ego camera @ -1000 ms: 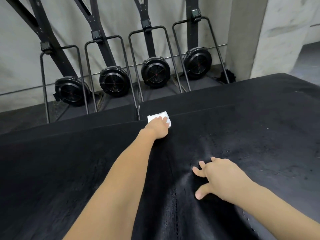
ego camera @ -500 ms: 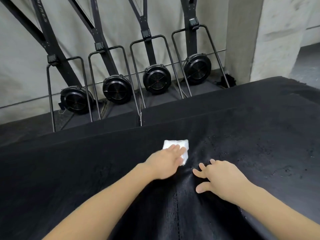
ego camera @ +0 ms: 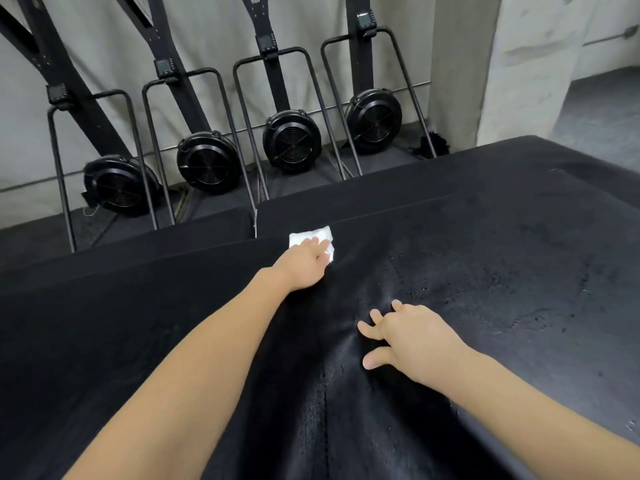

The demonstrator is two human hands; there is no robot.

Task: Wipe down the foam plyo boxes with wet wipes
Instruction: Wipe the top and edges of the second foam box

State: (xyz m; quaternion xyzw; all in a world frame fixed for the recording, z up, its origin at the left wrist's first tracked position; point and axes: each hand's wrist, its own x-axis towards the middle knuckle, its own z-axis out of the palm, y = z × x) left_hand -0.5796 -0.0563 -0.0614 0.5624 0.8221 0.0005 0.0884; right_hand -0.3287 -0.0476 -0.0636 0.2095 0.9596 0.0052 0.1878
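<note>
Head view looks down on the wide black top of a foam box point(ego camera: 485, 271), whose dull, slightly speckled surface fills the near half of the picture and shows faint damp streaks.

Nearest, the right hand point(ego camera: 408, 336) rests palm down on the box top with its fingers spread and only lightly bent, gripping nothing. A stitched seam point(ego camera: 325, 393) runs away from the viewer just left of this hand.

Farther out, the left hand point(ego camera: 304, 263) lies flat with straight fingers pressing a white wet wipe point(ego camera: 304, 236) onto the box top, close to its far edge. The wipe is folded into a small pad, its longer side lying roughly along that edge; part of it is hidden under the fingers.

Beyond the edge, a second black foam box point(ego camera: 363, 206) sits lower, and a narrow gap point(ego camera: 255, 223) splits it from another to its left.

Past the boxes, dark floor mats point(ego camera: 214, 206) meet a pale concrete wall point(ego camera: 104, 64). Four black fan-wheel exercise machines point(ego camera: 291, 142) stand upright in a row against it, each behind a bent metal bar frame point(ego camera: 273, 58). A concrete pillar point(ego camera: 464, 60) rises at the right, with grey floor point(ego camera: 602, 112) beyond it.
</note>
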